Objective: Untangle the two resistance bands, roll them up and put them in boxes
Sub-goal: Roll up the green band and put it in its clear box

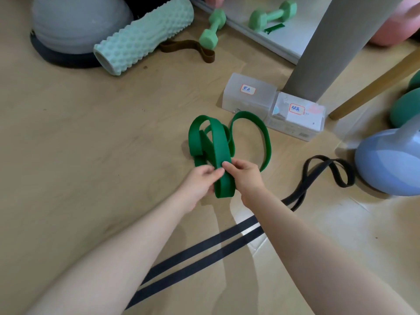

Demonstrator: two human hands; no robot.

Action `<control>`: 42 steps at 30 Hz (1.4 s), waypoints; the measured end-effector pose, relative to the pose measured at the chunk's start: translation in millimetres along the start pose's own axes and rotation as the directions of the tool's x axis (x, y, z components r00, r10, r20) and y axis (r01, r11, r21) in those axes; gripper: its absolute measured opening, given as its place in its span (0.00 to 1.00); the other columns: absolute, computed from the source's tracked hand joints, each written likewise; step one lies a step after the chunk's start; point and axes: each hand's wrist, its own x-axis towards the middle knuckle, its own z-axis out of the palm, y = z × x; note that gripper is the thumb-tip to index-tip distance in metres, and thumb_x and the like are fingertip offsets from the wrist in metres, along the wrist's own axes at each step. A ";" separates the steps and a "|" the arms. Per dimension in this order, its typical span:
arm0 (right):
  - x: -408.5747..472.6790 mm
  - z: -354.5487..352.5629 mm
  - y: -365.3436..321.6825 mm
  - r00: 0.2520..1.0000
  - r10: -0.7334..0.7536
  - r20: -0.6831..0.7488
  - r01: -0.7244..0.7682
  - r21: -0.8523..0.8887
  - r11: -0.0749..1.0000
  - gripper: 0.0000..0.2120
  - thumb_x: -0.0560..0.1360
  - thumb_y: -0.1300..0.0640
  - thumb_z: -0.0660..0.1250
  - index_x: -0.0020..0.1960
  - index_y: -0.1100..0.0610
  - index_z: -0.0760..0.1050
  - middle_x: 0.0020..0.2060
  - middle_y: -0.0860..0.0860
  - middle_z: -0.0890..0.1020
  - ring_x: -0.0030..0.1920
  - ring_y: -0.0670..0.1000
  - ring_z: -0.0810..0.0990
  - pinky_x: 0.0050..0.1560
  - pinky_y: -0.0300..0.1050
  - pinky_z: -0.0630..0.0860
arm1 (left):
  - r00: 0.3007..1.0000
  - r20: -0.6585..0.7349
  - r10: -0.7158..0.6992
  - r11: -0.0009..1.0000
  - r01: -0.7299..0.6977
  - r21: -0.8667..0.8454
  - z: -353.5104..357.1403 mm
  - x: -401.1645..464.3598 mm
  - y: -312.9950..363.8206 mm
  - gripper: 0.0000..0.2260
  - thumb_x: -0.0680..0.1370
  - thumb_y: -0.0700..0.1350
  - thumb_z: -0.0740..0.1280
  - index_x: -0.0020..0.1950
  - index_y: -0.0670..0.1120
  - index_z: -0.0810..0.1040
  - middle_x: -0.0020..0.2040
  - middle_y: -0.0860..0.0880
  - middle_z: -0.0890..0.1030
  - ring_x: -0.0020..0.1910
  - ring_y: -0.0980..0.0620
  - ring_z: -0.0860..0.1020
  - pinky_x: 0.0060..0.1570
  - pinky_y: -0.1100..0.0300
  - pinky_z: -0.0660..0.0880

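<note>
The scene is a pale tan floor (91, 144) with faint seams, glossy enough near the bottom right to catch a bright reflection. Both hands meet over its middle: the left hand (200, 180) and the right hand (244, 176) each pinch the near end of the green resistance band (219, 151) between thumb and curled fingers. The rest of that band lies on the floor beyond them in loose, overlapping loops, one wide loop reaching to just beside the boxes.

The black resistance band (204, 253) lies apart from the green one, running as two flat parallel strips from the bottom edge under the right forearm to a twisted loop near a blue dome-shaped object (386, 160).

Two translucent boxes sit side by side, touching: the left box (247, 98) and the right box (295, 119), each with a handwritten label on its lid. Behind them stands a grey column (329, 46) and a slanted wooden leg (375, 87).

Farther back lie a mint foam roller (141, 37), a grey half-ball (77, 21), a brown band (188, 48) and a green dumbbell (213, 26) beside a mirror (284, 39).
</note>
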 end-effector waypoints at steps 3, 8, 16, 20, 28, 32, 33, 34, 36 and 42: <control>-1.7 4.3 5.6 0.999 0.019 -0.045 -0.020 -0.017 1.000 0.08 0.75 0.61 0.66 0.43 0.49 0.79 0.42 0.48 0.83 0.46 0.49 0.82 0.54 0.49 0.79 | 0.999 -0.039 0.014 0.998 -0.017 -0.063 5.6 -5.2 -18.1 0.08 0.76 0.44 0.67 0.55 0.47 0.76 0.48 0.52 0.81 0.47 0.56 0.80 0.45 0.63 0.77; -2.4 15.9 1.1 0.999 -0.014 -0.049 0.014 0.007 1.000 0.06 0.75 0.61 0.66 0.45 0.51 0.79 0.45 0.49 0.83 0.49 0.50 0.81 0.55 0.49 0.79 | 0.995 -0.096 0.032 0.994 -0.042 -0.105 -8.1 -3.0 -20.0 0.15 0.75 0.39 0.68 0.61 0.43 0.74 0.52 0.47 0.81 0.51 0.50 0.80 0.52 0.54 0.79; -26.0 10.6 8.7 0.980 0.078 0.182 -0.084 0.022 0.996 0.08 0.76 0.63 0.64 0.54 0.56 0.76 0.46 0.52 0.82 0.45 0.48 0.83 0.47 0.41 0.80 | 0.969 -0.170 0.180 0.969 -0.204 -0.138 -18.1 0.2 -9.4 0.13 0.76 0.35 0.66 0.58 0.46 0.75 0.54 0.47 0.81 0.50 0.53 0.80 0.47 0.61 0.78; -27.5 4.5 4.7 0.999 0.004 0.047 -0.006 0.058 0.998 0.05 0.75 0.66 0.64 0.47 0.57 0.76 0.41 0.54 0.81 0.43 0.50 0.82 0.43 0.38 0.80 | 0.962 -0.124 0.243 0.961 -0.256 -0.102 -0.5 -9.8 -6.4 0.19 0.76 0.33 0.64 0.65 0.47 0.72 0.57 0.52 0.78 0.55 0.55 0.78 0.53 0.63 0.75; -31.0 2.5 1.3 1.000 0.004 -0.030 -0.001 0.102 0.995 0.07 0.76 0.66 0.63 0.48 0.55 0.76 0.39 0.51 0.81 0.31 0.44 0.80 0.31 0.34 0.75 | 0.987 -0.136 0.091 0.989 -0.105 -0.104 7.2 -18.0 1.0 0.14 0.76 0.34 0.65 0.60 0.46 0.74 0.46 0.49 0.79 0.46 0.52 0.80 0.48 0.60 0.79; -31.9 2.6 4.2 1.000 -0.014 0.019 0.011 0.153 0.988 0.09 0.76 0.67 0.62 0.48 0.55 0.77 0.41 0.52 0.81 0.32 0.44 0.80 0.30 0.33 0.74 | 0.987 -0.154 0.048 0.982 -0.075 -0.176 7.3 -20.6 1.8 0.09 0.76 0.38 0.66 0.55 0.48 0.75 0.46 0.49 0.81 0.43 0.53 0.81 0.49 0.59 0.78; -32.3 1.4 4.2 0.999 -0.009 0.037 0.003 0.158 0.987 0.10 0.76 0.68 0.62 0.48 0.55 0.77 0.42 0.52 0.81 0.32 0.45 0.80 0.30 0.34 0.74 | 0.985 -0.164 0.045 0.983 -0.073 -0.167 8.1 -20.5 1.4 0.08 0.76 0.39 0.66 0.54 0.47 0.75 0.45 0.49 0.81 0.41 0.53 0.81 0.47 0.60 0.77; -32.6 0.1 4.2 0.998 -0.004 0.055 -0.004 0.155 0.988 0.10 0.76 0.68 0.61 0.47 0.55 0.76 0.42 0.53 0.80 0.33 0.46 0.80 0.30 0.34 0.74 | 0.984 -0.175 0.045 0.985 -0.073 -0.155 9.0 -20.5 0.7 0.08 0.77 0.38 0.65 0.54 0.47 0.75 0.45 0.49 0.81 0.39 0.54 0.80 0.44 0.61 0.77; -33.0 -3.5 5.0 0.996 -0.006 0.084 -0.005 0.129 0.992 0.11 0.76 0.69 0.61 0.47 0.55 0.76 0.43 0.54 0.81 0.32 0.46 0.80 0.31 0.34 0.74 | 0.982 -0.183 0.047 0.987 -0.074 -0.141 11.1 -20.5 -0.5 0.08 0.77 0.36 0.64 0.54 0.45 0.76 0.46 0.48 0.81 0.39 0.54 0.80 0.40 0.63 0.76; -33.2 -16.9 11.3 0.970 -0.106 0.218 0.040 0.286 0.957 0.11 0.78 0.68 0.58 0.57 0.58 0.74 0.49 0.56 0.79 0.37 0.47 0.80 0.36 0.35 0.76 | 0.983 -0.169 0.069 0.981 -0.098 -0.170 13.5 -19.2 5.5 0.08 0.75 0.34 0.65 0.49 0.45 0.78 0.43 0.49 0.81 0.37 0.54 0.78 0.34 0.65 0.73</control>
